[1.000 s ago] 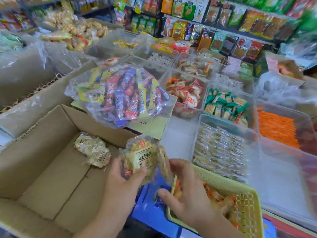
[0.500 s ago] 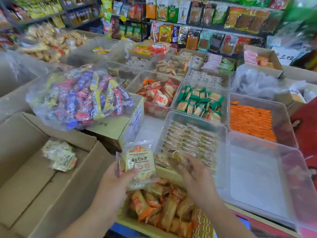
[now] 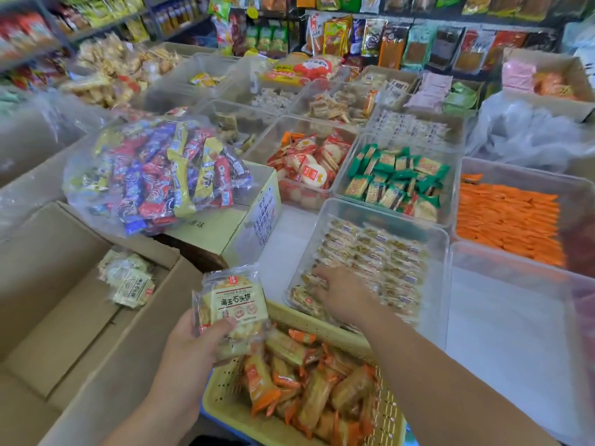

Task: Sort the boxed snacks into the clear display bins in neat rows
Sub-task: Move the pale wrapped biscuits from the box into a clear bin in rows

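Observation:
My left hand (image 3: 190, 352) grips a small stack of clear-wrapped biscuit packets (image 3: 233, 304) with yellow labels, held above a yellow basket. My right hand (image 3: 344, 294) reaches into the clear display bin (image 3: 446, 284) and lies fingers-down on the packets at its near left corner. The same biscuit packets fill that bin in rows (image 3: 376, 262). Whether the right fingers still pinch a packet is hidden under the hand. More of these packets (image 3: 128, 281) lie in the open cardboard box (image 3: 64, 333) on my left.
The yellow basket (image 3: 225, 400) of orange-wrapped snacks sits under my hands. A bag of mixed candy bars (image 3: 161, 175) rests on a closed carton. Clear bins hold green packets (image 3: 396, 178) and orange packets (image 3: 505, 217). Another clear bin (image 3: 502, 333) stands at the right.
My right hand carried a packet from beside the left hand forward into the clear bin. The left hand kept its stack. My view swung right, from the cardboard box to the bins.

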Motion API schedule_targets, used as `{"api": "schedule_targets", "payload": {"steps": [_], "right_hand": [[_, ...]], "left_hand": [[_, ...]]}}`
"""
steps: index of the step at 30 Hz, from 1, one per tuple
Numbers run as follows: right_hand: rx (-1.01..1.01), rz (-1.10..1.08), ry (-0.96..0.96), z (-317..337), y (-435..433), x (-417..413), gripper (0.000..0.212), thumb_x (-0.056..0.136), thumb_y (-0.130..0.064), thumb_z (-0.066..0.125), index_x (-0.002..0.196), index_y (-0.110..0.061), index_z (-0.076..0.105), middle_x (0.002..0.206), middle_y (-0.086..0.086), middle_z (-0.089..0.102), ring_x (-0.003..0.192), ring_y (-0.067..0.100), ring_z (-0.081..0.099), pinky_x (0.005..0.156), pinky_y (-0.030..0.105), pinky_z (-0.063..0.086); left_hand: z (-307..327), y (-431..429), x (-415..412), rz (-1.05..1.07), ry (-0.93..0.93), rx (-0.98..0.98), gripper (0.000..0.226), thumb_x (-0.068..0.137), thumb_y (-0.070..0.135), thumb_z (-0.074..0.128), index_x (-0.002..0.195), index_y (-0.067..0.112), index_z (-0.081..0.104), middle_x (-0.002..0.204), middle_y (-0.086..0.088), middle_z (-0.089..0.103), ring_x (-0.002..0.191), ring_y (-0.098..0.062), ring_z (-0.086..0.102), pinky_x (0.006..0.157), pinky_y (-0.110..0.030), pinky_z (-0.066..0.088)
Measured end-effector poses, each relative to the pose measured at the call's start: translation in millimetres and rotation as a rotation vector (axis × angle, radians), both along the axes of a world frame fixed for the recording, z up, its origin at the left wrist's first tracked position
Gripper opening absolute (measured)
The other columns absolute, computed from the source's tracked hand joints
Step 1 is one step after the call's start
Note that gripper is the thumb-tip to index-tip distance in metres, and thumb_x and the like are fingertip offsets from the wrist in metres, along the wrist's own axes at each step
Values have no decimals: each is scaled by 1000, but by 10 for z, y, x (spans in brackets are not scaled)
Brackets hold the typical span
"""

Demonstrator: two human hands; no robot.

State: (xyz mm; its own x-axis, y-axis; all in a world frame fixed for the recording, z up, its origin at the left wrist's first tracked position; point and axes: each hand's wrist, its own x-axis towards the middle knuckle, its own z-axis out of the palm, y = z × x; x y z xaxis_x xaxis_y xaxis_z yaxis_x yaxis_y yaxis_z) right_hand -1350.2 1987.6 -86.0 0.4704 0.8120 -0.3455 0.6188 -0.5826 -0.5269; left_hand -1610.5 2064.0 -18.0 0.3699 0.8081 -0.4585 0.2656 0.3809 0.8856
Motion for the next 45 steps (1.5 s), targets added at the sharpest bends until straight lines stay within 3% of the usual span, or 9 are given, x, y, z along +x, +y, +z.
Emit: {"api": "schedule_targets", "payload": {"steps": [4, 16, 21, 23, 26, 32, 35, 40, 45], "right_hand": [[-22, 95, -6, -42, 49, 38, 50, 99, -36, 56, 148, -25, 48, 148, 3, 53, 131, 26, 51, 106, 36, 42], [-97, 197, -75, -79, -17, -113, 70, 100, -64, 28, 159, -26, 23, 161, 6, 34, 146, 30, 32, 114, 48, 35], [245, -30, -52, 372, -110, -293, 62, 99, -64, 27, 131, -25, 61, 127, -1, 64, 125, 16, 53, 97, 34, 43], [425, -217, 137, 623, -193, -481, 56, 95, -71, 28, 94, -30, 66, 86, -8, 67, 83, 2, 64, 68, 31, 47], [385, -396, 779, 914, -283, -789, 45, 88, -75, 41, 103, -39, 65, 97, -1, 72, 73, 14, 74, 53, 35, 58], [386, -501, 1260, 972, -378, -947, 64, 79, -69, 62, 123, -22, 64, 117, 11, 72, 100, 36, 72, 86, 59, 58], [427, -549, 1356, 914, -407, -880, 55, 88, -47, 70, 130, -13, 58, 121, 18, 70, 100, 36, 72, 84, 51, 60], [571, -655, 1234, 827, -409, -501, 50, 94, 1, 57, 136, -26, 55, 113, 11, 75, 92, 25, 75, 70, 36, 60], [410, -545, 300, 742, -269, 7, 61, 100, -17, 54, 151, -40, 33, 135, -13, 51, 77, -13, 62, 40, 12, 43]], "left_hand": [[0, -21, 63, 15, -42, -5, 23, 95, 16, 66, 112, 30, 68, 105, 2, 79, 90, -20, 77, 73, -43, 56], [72, -21, 48, -7, -108, -98, 22, 91, 16, 69, 105, 32, 73, 109, -4, 78, 94, -27, 77, 77, -44, 55], [67, 2, 35, -26, -142, -19, 25, 84, 21, 80, 102, 37, 73, 110, -3, 78, 100, -30, 76, 85, -50, 58], [66, 0, 46, -10, -110, 106, 37, 70, 35, 84, 104, 41, 70, 107, 3, 78, 97, -22, 76, 84, -50, 59], [70, -30, 84, -104, -10, 352, 55, 59, 43, 85, 110, 46, 65, 102, 12, 77, 92, -10, 75, 78, -34, 60], [97, -102, 136, -451, 184, 742, 68, 51, 58, 86, 112, 54, 57, 108, 26, 65, 99, -2, 65, 79, -18, 52], [136, -125, 134, -505, 162, 806, 64, 59, 67, 78, 118, 59, 54, 117, 29, 59, 109, 0, 60, 84, -13, 49], [86, -42, 123, -355, 86, 732, 32, 82, 55, 65, 114, 52, 59, 107, 24, 68, 99, -3, 66, 81, -21, 53], [51, 46, 116, -73, -69, 191, 15, 95, 36, 68, 97, 51, 71, 104, 14, 77, 88, -11, 76, 63, -35, 63]]}}
